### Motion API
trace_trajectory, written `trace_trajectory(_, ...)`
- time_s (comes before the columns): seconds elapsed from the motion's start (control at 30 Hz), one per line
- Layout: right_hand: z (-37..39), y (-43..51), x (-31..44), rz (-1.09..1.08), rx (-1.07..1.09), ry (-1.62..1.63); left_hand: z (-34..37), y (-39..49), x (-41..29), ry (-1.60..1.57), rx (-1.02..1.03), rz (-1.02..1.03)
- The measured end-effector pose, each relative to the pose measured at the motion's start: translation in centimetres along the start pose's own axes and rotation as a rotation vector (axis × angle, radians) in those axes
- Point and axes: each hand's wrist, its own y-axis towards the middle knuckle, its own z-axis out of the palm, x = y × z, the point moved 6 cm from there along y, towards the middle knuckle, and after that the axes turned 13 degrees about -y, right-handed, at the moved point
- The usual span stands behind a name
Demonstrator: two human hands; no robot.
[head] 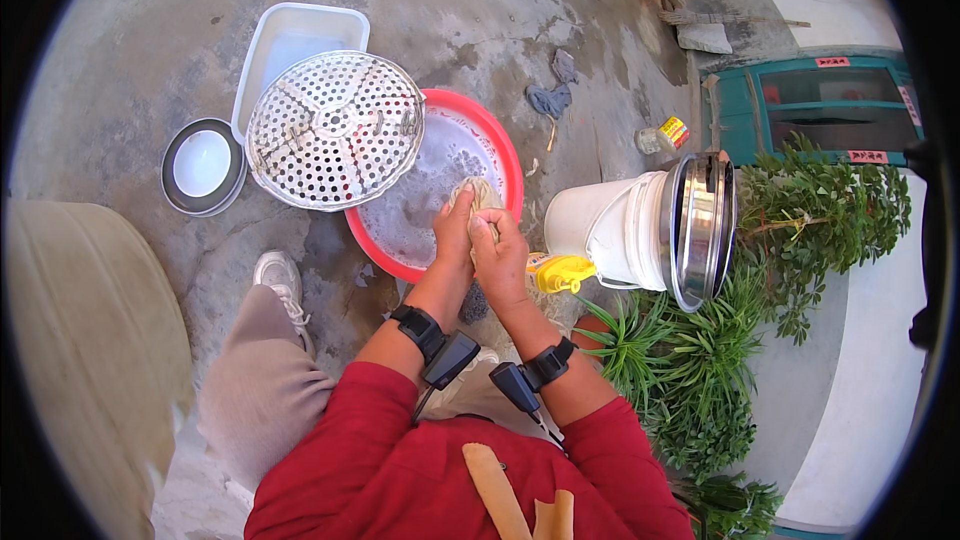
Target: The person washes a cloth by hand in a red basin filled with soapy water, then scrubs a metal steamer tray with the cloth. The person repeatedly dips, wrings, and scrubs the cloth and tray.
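Both my left hand (456,229) and my right hand (501,255) are closed around a wet, bunched-up beige cloth (477,193). They hold it over the right side of a red plastic basin (512,157), which contains sudsy, greyish water (405,217). A round perforated metal steamer tray (335,120) lies across the basin's left rim and partly covers it. Just right of my right hand is a yellow dish-soap bottle (559,272) with a pump or flip cap. Part of the cloth is hidden by my fingers.
A white rectangular tub (251,82) and stacked bowls (202,165) stand at left. On the right are a white bucket (607,221) topped with metal basins (697,232), a glass jar (649,140) and potted plants (697,360). A grey rag (550,100) lies on the wet concrete (457,30).
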Motion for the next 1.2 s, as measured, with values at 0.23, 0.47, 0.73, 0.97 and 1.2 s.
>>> trace_trajectory(0.23, -3.6, 6.8, -3.7, 0.183, -0.157, -0.447, 2.6, -1.6, 3.8, -0.023, 0.094, -0.01)
trace_trajectory(0.47, 0.8, -0.1, 0.5, -0.038, 0.059, 0.011, 0.3, 0.3, 0.3, -0.08, 0.067, -0.039)
trace_trajectory(0.73, -3.8, 7.2, -3.2, 0.059, -0.108, -0.372, 2.5, -1.8, 4.4, -0.051, 0.059, -0.054)
trace_trajectory(0.97, -0.2, 0.2, 1.3, -0.09, -0.044, -0.09, 0.5, -0.5, 0.2, -0.042, 0.025, -0.034)
trace_trajectory(1.2, -3.5, 8.1, -9.7, 0.289, -0.165, -0.071, 4.1, -2.8, 4.1, -0.001, 0.111, -0.076)
